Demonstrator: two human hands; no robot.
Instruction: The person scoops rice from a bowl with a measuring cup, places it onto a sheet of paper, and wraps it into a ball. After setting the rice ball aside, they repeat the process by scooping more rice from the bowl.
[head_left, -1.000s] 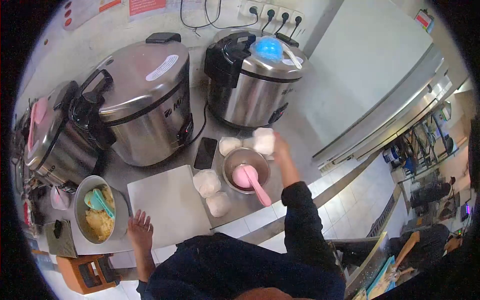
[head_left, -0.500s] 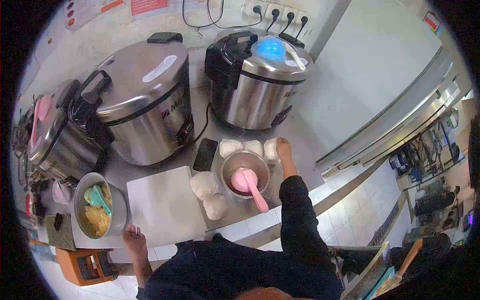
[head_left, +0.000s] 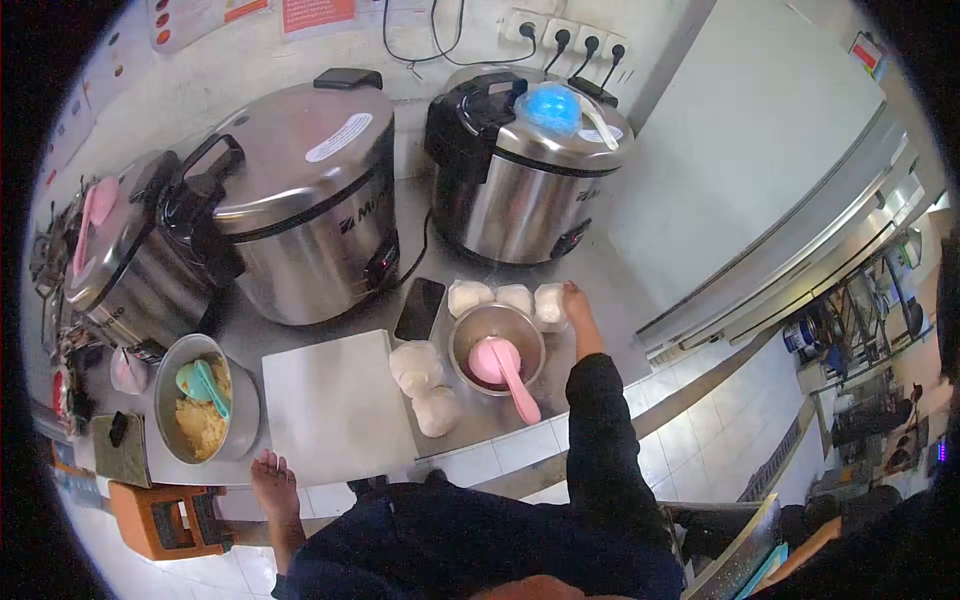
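Note:
My right hand grips the right side of a white wrapped bundle, the rightmost of a short row on the steel counter. Two similar bundles stand to its left. Just below the row, a metal pot holds a pink ladle, its handle over the rim. More white bundles sit left of the pot. My left hand is open and holds nothing, palm up at the counter's front edge. Near it are a white sheet stack and a grey pot of yellowish rice with a teal scoop.
Large rice cookers line the wall; the right one carries a blue bundle and a white spoon. A phone lies behind the bundles. A folded cloth is at left, an orange stool below. A large white appliance stands right.
The view has shifted slightly, so everything sits a little further right. My right hand stays at the same bundle, and my left hand stays at the counter edge.

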